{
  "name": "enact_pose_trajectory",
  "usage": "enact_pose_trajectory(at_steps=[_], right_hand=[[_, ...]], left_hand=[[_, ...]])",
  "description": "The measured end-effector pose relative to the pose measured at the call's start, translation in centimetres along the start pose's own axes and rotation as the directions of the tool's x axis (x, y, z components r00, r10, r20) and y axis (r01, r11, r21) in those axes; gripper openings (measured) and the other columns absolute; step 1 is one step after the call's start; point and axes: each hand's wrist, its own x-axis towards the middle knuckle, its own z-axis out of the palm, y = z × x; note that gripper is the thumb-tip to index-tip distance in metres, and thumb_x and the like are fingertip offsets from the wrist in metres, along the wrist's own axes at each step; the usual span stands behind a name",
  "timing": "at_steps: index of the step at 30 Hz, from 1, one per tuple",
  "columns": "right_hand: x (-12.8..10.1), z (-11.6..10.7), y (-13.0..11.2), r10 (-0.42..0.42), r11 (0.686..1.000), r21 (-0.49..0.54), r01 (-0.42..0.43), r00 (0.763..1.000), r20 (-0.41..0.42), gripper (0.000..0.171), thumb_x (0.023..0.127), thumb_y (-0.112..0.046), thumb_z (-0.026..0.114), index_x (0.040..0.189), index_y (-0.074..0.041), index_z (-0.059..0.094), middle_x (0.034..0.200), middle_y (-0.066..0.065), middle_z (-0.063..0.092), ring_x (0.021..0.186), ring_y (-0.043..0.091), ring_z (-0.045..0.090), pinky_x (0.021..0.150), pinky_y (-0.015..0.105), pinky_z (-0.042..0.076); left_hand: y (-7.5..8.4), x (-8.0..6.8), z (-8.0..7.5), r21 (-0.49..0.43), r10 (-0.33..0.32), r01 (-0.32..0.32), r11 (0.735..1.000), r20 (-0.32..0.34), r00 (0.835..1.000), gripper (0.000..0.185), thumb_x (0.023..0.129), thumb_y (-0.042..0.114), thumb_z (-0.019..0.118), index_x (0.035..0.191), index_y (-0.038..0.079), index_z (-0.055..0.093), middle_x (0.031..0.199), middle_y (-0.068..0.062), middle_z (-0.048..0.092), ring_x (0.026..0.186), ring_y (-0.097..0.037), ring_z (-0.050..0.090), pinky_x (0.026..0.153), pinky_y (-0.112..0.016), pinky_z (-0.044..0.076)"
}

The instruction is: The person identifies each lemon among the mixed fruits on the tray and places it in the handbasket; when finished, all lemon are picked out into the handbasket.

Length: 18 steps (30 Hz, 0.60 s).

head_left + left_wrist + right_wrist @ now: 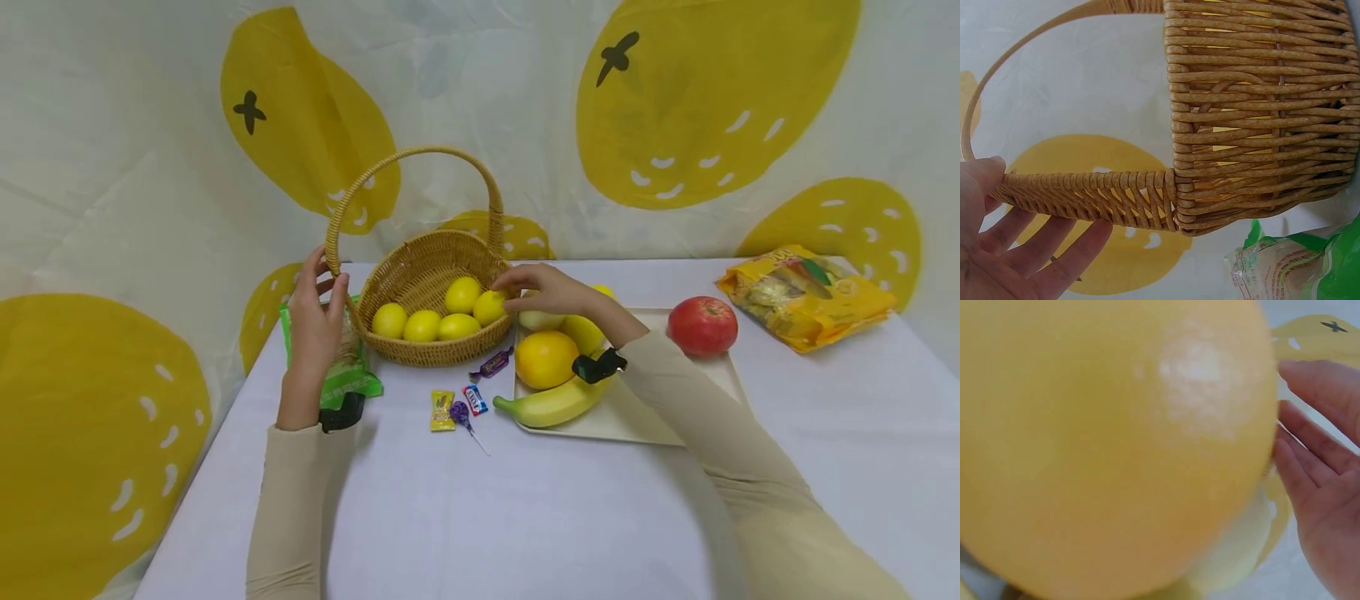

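A wicker basket with a tall arched handle stands at the back of the table, several lemons in it. My left hand grips the handle's left side low down, thumb in front and fingers behind. At the basket's right rim, my right hand has its thumb and fingers about a lemon. In the right wrist view a large yellow-orange fruit hides these fingertips. Directly below that arm, a tray bears the orange fruit, a banana and other yellow fruit.
A red fruit sits on the tray's right side; a yellow snack bag lies at the far right. Several wrapped candies and a lollipop lie before the basket. A green bag is beside its left side.
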Motion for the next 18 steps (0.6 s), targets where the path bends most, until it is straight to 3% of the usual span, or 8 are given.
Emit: enact_pose_trajectory(at_steps=[4,9,12,18], right_hand=[[-1.5,-0.5,0.1,-0.004,0.995,0.103,0.005,1.0,-0.011,0.036,0.096,-0.007,0.062,0.129,0.007,0.057,0.132,0.022,0.057,0.127,0.035,0.05,0.112,0.047,0.037],[-3.7,-1.4,0.4,0.053,0.99,0.137,-0.043,0.996,-0.074,0.034,0.097,-0.011,0.061,0.127,0.005,0.06,0.129,0.022,0.059,0.122,0.034,0.055,0.102,0.031,0.048],[-5.3,-1.7,0.9,0.087,0.983,0.17,-0.062,0.986,-0.143,0.033,0.098,-0.013,0.06,0.127,0.003,0.061,0.129,0.022,0.059,0.12,0.031,0.056,0.096,0.021,0.049],[-9.0,-2.2,1.5,0.161,0.966,0.237,-0.103,0.957,-0.242,0.036,0.098,-0.018,0.061,0.129,0.001,0.06,0.132,0.018,0.058,0.124,0.032,0.052,0.097,0.016,0.046]], left_hand=[[-0.1,0.1,-0.1,-0.002,-0.003,0.003,1.0,-0.001,1.0,0.051,0.102,0.027,0.051,0.148,0.008,0.037,0.132,-0.022,0.052,0.115,-0.038,0.06,0.091,-0.051,0.054],[-0.3,0.2,-0.2,0.004,-0.013,0.013,1.0,-0.004,1.0,0.052,0.102,0.028,0.05,0.149,0.009,0.036,0.133,-0.022,0.051,0.116,-0.037,0.059,0.093,-0.05,0.053],[-0.3,0.3,-0.4,0.013,-0.022,0.022,1.0,-0.005,1.0,0.052,0.103,0.027,0.05,0.149,0.009,0.035,0.134,-0.022,0.051,0.116,-0.037,0.058,0.093,-0.05,0.053],[-0.3,0.3,-0.8,0.023,-0.029,0.03,0.999,-0.014,0.999,0.051,0.103,0.026,0.049,0.15,0.009,0.035,0.134,-0.022,0.05,0.116,-0.038,0.058,0.093,-0.052,0.052]])
